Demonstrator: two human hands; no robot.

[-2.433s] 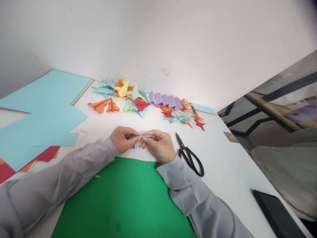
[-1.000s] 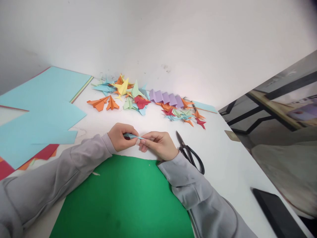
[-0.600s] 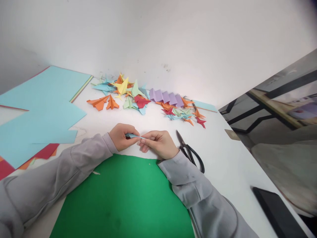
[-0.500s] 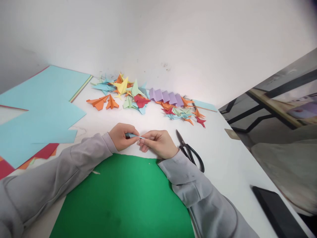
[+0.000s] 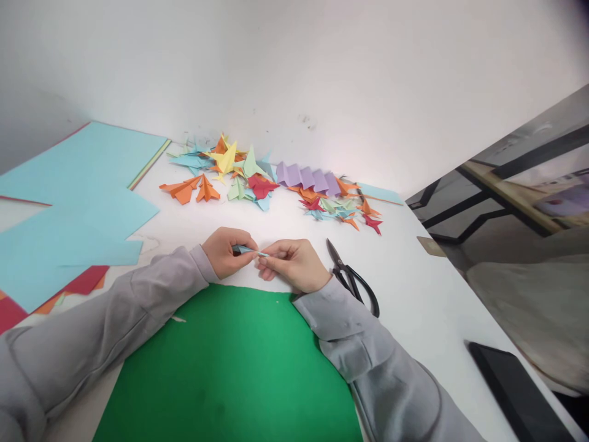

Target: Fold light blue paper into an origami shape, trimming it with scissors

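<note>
Between my two hands is a small, thin folded piece of light blue paper (image 5: 243, 249). My left hand (image 5: 229, 252) pinches its wider part, which the fingers partly cover. The thumb and forefinger of my right hand (image 5: 294, 265) grip the narrow end, with the other fingers curled beneath. Both hands are just beyond the far edge of a green sheet (image 5: 230, 362). Black-handled scissors (image 5: 350, 277) lie to the right of my right hand, blades pointing away.
Folded paper shapes (image 5: 225, 159) in several colours lie along the wall, beside a pleated purple strip (image 5: 307, 178). Light blue sheets (image 5: 83, 166) cover the table's left side. A black phone-like device (image 5: 515, 387) lies near the right edge of the white table (image 5: 427, 307).
The hands have barely moved. Slightly more of the narrow blue end shows between the fingertips, and the view has shifted a little.
</note>
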